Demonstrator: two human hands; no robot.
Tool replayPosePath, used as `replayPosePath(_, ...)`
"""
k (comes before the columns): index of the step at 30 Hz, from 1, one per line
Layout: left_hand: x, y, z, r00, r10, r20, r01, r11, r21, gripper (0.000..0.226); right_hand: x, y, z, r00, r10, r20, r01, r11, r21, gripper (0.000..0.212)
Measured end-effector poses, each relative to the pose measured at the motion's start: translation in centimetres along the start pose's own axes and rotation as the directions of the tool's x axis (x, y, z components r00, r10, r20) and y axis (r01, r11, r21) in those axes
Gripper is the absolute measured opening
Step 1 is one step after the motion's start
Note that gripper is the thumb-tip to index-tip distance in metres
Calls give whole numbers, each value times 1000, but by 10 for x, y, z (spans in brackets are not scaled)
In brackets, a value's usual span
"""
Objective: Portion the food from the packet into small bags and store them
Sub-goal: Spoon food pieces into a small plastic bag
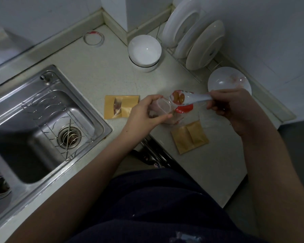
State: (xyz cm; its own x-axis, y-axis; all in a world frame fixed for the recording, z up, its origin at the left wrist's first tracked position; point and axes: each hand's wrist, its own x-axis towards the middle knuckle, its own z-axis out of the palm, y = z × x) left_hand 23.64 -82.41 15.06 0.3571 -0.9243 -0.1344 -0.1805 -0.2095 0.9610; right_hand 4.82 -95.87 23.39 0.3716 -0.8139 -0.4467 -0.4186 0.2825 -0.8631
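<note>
My left hand (148, 111) holds open the mouth of a clear food packet (167, 113) with a red label, just above the counter. My right hand (233, 106) grips the handle of a white spoon (191, 99). The spoon's bowl carries orange and red food pieces (178, 97) and hovers over the packet's opening. A small brown kraft bag (120, 106) with a clear window lies flat to the left, some food visible inside. A second small brown bag (189, 136) lies near the counter's front edge, below the packet.
A steel sink (33, 123) with a wire rack fills the left. Stacked white bowls (144, 50) stand at the back. A dish rack with white plates (193, 37) is at the back right, and a white bowl (226, 81) sits behind my right hand. A tape roll (93, 38) lies far back.
</note>
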Motion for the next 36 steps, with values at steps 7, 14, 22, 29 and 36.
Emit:
replayPosePath(7, 1, 6, 1, 998, 55, -3, -55, 995, -80, 53, -23, -14, 21, 926, -368, 90, 374, 850, -372, 23)
replayPosePath(14, -5, 4, 0, 999, 48, -19, -50, 993, -105, 53, -33, -19, 33, 781, -594, 194, 570, 550, -610, 21)
replayPosePath(22, -16, -10, -8, 997, -7, -82, 5, 1000, -20, 53, -21, -20, 12, 788, -608, 93, 442, 454, -774, 19)
replayPosePath(29, -22, -21, -12, 990, -83, -116, 82, 997, -17, 53, 9, -12, 35, 835, -428, 347, 488, 285, -825, 26)
replayPosePath(36, -28, -27, -14, 989, -90, -119, 89, 996, -9, 54, 59, 1, 61, 869, -169, 464, 468, -20, -884, 19)
